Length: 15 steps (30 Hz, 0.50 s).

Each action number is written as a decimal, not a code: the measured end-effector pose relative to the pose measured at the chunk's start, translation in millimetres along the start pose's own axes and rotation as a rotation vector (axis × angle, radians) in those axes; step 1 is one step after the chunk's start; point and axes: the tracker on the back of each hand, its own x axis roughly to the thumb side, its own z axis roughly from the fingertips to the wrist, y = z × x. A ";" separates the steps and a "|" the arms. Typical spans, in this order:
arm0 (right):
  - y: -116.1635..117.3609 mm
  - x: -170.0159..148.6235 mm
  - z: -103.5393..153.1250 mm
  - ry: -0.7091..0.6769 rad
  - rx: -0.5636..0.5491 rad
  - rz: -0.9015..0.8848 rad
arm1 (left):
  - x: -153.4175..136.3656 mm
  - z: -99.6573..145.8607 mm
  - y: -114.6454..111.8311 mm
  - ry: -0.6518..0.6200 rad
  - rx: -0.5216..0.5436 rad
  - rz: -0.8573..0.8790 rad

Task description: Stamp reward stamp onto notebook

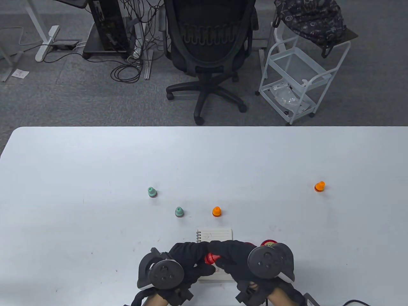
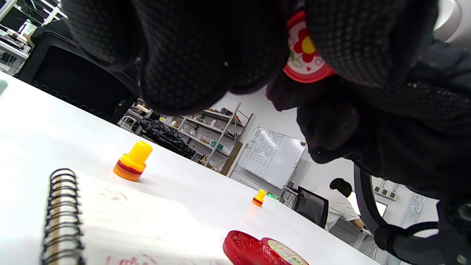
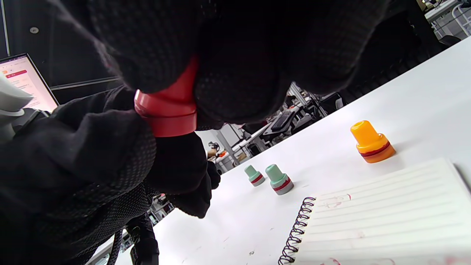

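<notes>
A small spiral notebook [image 1: 215,234] lies open near the table's front edge, with faint red marks on its lined page [image 3: 386,213]. Just above it both gloved hands meet around a red stamp [image 1: 212,258]. My left hand [image 1: 204,263] grips one end and my right hand [image 1: 221,255] grips the other. In the right wrist view my fingers curl around the stamp's red body [image 3: 169,110]. The left wrist view shows its round flower-patterned face [image 2: 305,55] between the gloves, held clear of the notebook [image 2: 128,217].
A red round ink pad [image 1: 269,244] sits just right of the notebook. Beyond the notebook stand two green stamps [image 1: 152,192] [image 1: 179,212] and an orange stamp [image 1: 216,211]. Another orange stamp [image 1: 319,186] stands far right. An office chair [image 1: 208,47] and a white cart [image 1: 296,79] stand past the table.
</notes>
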 end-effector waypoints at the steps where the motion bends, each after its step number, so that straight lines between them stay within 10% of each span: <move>1: -0.3 1.5 0.5 -0.008 -0.004 0.024 | 0.5 -0.3 -0.4 0.000 -0.007 -0.009; 15: 3.1 20.2 5.0 -0.109 -0.027 0.281 | 2.0 -1.4 -3.7 0.000 -0.049 -0.041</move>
